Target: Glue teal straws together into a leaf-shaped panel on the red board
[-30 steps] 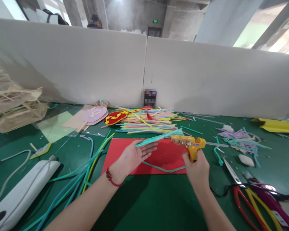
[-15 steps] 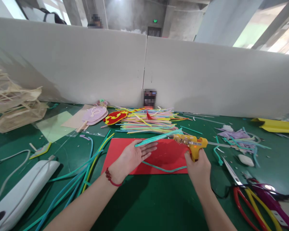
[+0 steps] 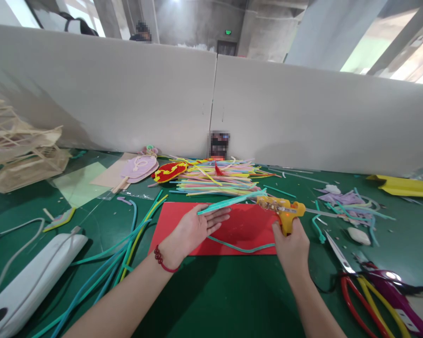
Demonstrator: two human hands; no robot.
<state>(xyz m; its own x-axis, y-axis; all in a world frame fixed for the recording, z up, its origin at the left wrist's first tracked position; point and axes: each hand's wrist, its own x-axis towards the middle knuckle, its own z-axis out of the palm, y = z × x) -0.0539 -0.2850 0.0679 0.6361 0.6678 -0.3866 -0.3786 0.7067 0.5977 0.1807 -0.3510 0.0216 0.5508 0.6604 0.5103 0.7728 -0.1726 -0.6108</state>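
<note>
My left hand (image 3: 194, 228) lies over the left part of a red sheet (image 3: 243, 230) on the green table, fingers stretched out, with a teal strip (image 3: 232, 201) resting across the fingertips. My right hand (image 3: 292, 244) grips the handle of a yellow glue gun (image 3: 284, 210), whose nozzle points left toward the far end of that teal strip. A second thin teal strip (image 3: 239, 247) curves along the red sheet's near edge.
A pile of coloured strips (image 3: 218, 180) lies behind the sheet, with red and lilac fan shapes (image 3: 169, 171) to its left. Scissors (image 3: 352, 277) and coloured cords sit at the right, a white device (image 3: 28, 281) at the left, a wooden frame (image 3: 17, 150) far left. White partition behind.
My right hand has carried the glue gun a little to the right. The left hand and the teal strip have stayed in place.
</note>
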